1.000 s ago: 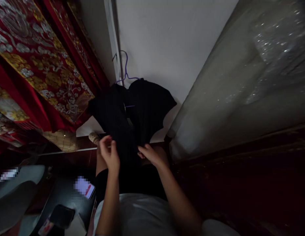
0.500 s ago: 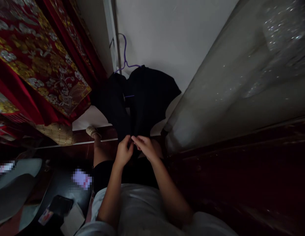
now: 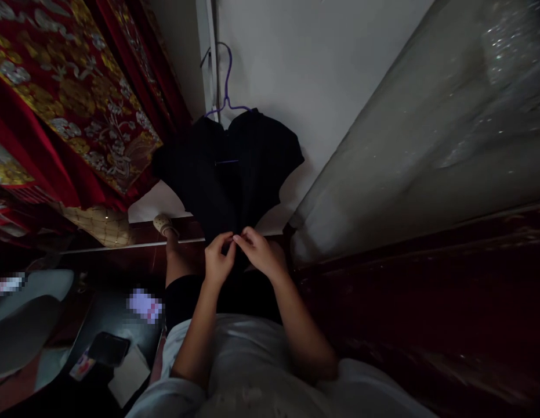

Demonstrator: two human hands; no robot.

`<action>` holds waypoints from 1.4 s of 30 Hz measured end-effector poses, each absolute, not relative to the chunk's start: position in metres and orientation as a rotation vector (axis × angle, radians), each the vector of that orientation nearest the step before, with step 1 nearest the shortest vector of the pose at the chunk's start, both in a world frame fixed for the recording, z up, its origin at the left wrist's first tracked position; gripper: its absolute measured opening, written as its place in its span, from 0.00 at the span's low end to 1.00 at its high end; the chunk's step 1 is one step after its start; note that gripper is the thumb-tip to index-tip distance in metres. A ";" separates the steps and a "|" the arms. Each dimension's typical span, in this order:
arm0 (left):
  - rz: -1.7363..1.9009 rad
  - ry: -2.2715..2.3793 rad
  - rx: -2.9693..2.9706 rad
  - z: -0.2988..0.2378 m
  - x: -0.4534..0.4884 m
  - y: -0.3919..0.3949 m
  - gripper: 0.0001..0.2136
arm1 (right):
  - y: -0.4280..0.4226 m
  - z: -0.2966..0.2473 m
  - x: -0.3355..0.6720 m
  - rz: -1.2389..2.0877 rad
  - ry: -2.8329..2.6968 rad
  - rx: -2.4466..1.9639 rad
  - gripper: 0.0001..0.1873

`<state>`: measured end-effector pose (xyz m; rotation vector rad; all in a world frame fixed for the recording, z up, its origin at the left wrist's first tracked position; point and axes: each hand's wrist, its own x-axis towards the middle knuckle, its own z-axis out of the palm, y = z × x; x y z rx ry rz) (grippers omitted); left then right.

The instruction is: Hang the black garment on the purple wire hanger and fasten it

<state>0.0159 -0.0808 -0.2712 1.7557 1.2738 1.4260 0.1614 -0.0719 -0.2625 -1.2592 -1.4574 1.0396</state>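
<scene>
A black short-sleeved shirt (image 3: 265, 157) hangs on a purple hanger (image 3: 228, 87), its neck open at the top and its two front sides meeting lower down. At that lower meeting point, my left hand (image 3: 220, 258) pinches the front edge of the cloth. Right beside it, my right hand (image 3: 257, 252) pinches the same spot, thumb and finger nearly touching those of the left. Any button between the fingertips is too small and dark to make out.
Red embroidered cloth (image 3: 78, 104) hangs at the left. A plastic-covered grey surface (image 3: 404, 157) slopes up on the right. Lower left, a dark table (image 3: 93, 319) carries a black phone-like object (image 3: 108, 348) and a pale box (image 3: 129, 376). A beige clog (image 3: 164, 224) is on my foot.
Both hands have stayed at the shirt front and drawn closer, fingertips now together. The gap between the shirt's sides has narrowed, and its right sleeve edge hangs further in.
</scene>
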 end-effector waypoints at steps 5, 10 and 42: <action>1.404 1.298 1.716 -0.278 0.019 -0.084 0.07 | -0.070 -0.256 0.171 1.282 -1.484 -1.196 0.23; 1.458 1.314 1.623 -0.284 0.022 -0.080 0.11 | -0.051 -0.246 0.170 1.695 -1.112 -1.061 0.25; 2.087 0.933 1.601 -0.049 -0.031 0.047 0.07 | 0.050 -0.177 0.157 0.625 -1.364 -1.146 0.17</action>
